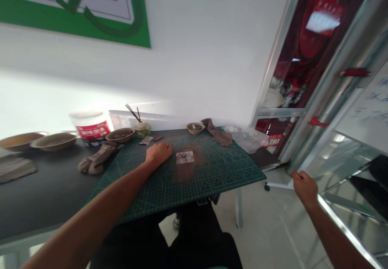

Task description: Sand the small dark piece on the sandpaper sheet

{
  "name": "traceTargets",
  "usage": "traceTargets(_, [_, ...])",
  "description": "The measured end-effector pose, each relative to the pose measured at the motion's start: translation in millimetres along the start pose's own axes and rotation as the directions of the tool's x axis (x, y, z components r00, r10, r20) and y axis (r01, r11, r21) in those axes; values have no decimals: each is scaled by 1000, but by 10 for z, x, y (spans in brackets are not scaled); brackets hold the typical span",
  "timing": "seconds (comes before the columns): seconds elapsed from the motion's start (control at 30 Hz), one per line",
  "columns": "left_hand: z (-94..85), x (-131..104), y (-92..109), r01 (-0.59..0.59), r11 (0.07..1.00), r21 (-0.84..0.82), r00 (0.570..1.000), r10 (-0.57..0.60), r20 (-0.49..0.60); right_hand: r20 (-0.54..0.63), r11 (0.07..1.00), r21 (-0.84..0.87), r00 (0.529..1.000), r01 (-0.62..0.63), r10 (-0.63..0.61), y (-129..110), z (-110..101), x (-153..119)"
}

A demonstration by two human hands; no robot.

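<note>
My left hand [159, 153] rests closed in a fist on the green cutting mat [224, 176], and nothing shows sticking out of it. Just right of it lies a small whitish square [188, 157] with a little dark round piece [183, 155] on it. Reddish-brown dust is spread on the mat around the square. Off the mat's right side, my right hand [304, 188] hangs in the air above the floor, fingers curled in. What it holds, if anything, is hidden by the fingers.
Behind my left hand are flat squares [146, 140] and a reed diffuser [142, 129]. Bowls [54, 141], a white-and-red tub [91, 127] and a brown cloth [98, 160] stand left. A small bowl [195, 128], another cloth [222, 137] and a plastic bag [247, 137] lie back right.
</note>
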State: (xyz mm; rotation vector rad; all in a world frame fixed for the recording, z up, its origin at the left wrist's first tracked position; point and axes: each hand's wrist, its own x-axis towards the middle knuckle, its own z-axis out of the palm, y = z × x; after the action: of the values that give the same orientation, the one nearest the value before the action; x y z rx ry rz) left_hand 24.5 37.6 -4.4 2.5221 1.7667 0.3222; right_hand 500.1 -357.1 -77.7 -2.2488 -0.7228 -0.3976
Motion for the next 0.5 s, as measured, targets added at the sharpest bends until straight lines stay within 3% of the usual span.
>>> traceTargets(0.13, [-10,-1,19,6,1000,17,1000,-6,-28,-5,998,0,998,-68,68,329,-82,-337])
traceTargets(0.23, [12,-16,36,-17,1000,22,997,18,-71,-27,998,68,1000,4,-2,180,-66,-497])
traceTargets(0.3, [33,-40,58,-44,999,29,993,47,-109,-43,985,138,995,99,-94,-124,-31,-528])
traceTargets(0.4, [59,-91,111,-98,994,47,980,105,-166,-10,918,263,952,298,-306,-852,86,-506])
traceTargets(0.43, [64,-110,132,-116,992,56,976,124,-180,27,871,313,913,379,-407,-1146,149,-497])
traceTargets(0.5, [68,-153,167,-140,987,74,968,152,-202,111,741,415,779,527,-617,-1757,312,-490])
